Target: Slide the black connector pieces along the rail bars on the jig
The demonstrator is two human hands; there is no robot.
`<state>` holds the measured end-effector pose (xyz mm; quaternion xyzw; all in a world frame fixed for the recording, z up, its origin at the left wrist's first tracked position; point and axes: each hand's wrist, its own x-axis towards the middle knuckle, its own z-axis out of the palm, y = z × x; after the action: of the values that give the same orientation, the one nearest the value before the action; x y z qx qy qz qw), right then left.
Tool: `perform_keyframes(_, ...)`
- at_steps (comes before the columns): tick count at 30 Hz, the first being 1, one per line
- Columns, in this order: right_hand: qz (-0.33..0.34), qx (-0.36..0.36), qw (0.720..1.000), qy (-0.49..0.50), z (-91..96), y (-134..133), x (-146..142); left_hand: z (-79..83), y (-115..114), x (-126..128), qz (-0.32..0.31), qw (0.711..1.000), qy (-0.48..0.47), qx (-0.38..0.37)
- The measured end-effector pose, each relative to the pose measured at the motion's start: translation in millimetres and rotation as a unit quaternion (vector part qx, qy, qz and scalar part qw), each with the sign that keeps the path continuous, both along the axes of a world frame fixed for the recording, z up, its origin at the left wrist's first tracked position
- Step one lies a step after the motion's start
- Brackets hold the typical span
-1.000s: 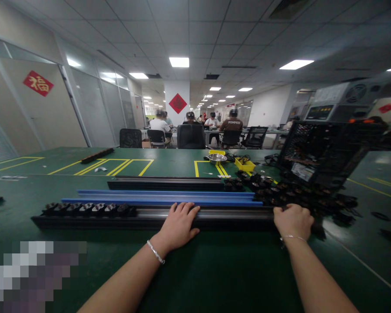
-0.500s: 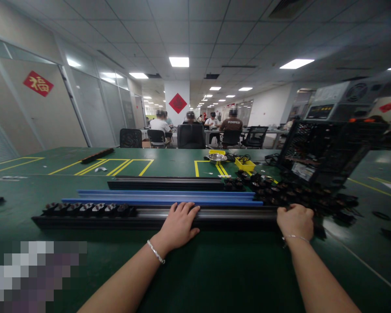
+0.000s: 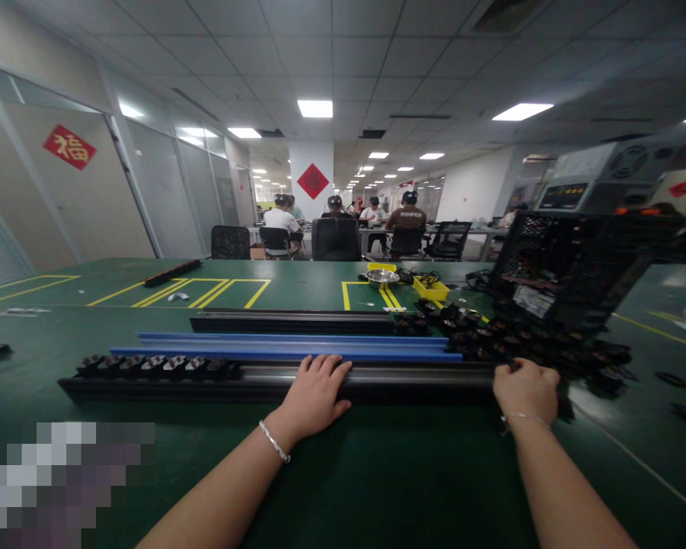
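Note:
A long black rail [image 3: 411, 379] lies across the green table in front of me. A row of several small black socket-like modules [image 3: 156, 366] sits in its left part. My left hand [image 3: 315, 393] grips the rail near its middle, fingers laid over the top and thumb on the near side. At the rail's right end, my right hand [image 3: 527, 393] is closed, with a bit of something dark at its fingertips that I cannot make out. Just behind the rail lie blue strips [image 3: 286, 347].
Another black rail [image 3: 297, 322] lies farther back. A pile of black modules [image 3: 503, 335] spreads at the right, before an open computer case [image 3: 549, 267]. Beyond stand a metal bowl [image 3: 382, 277] and a yellow bin [image 3: 431, 289]. People sit at desks in the background.
My right hand has shifted slightly to the right along the rail's end, still closed. My left hand has stayed in place on the rail.

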<state>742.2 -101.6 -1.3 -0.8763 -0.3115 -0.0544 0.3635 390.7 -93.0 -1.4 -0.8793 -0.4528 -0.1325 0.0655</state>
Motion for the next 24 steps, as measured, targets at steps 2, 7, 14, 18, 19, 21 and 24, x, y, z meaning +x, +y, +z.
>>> perform_keyframes(2, -0.004, 0.003, 1.0, 0.005, 0.6, -0.6, 0.6, 0.2, 0.0, 0.1, 0.001, 1.0, 0.001, 0.0)
perform_keyframes(7, -0.004, 0.017, 1.0, 0.008, 0.7, -1.2, 2.2, -0.5, 0.7, -0.3, -0.001, 1.0, 0.002, -0.001)
perform_keyframes(14, -0.001, 0.038, 0.999, 0.0, -4.9, 1.3, 7.1, -0.6, 0.3, -0.7, -0.002, 1.0, 0.0, -0.001)
perform_keyframes(18, 0.003, 0.057, 0.998, -0.005, -8.2, 3.1, 11.2, -0.3, -0.2, -0.2, -0.004, 1.0, -0.002, 0.003)
perform_keyframes(19, 0.001, 0.057, 0.998, -0.005, -8.7, 3.1, 12.8, -0.2, -0.2, -0.1, -0.004, 1.0, -0.002, 0.004)
perform_keyframes(21, -0.008, 0.053, 0.999, -0.003, -9.7, 2.3, 17.3, 0.0, -0.3, -0.1, -0.004, 1.0, -0.002, 0.004)
perform_keyframes(24, -0.025, 0.048, 0.999, 0.003, -11.9, 0.3, 27.0, 0.3, -0.4, -0.1, -0.003, 1.0, -0.003, 0.002)
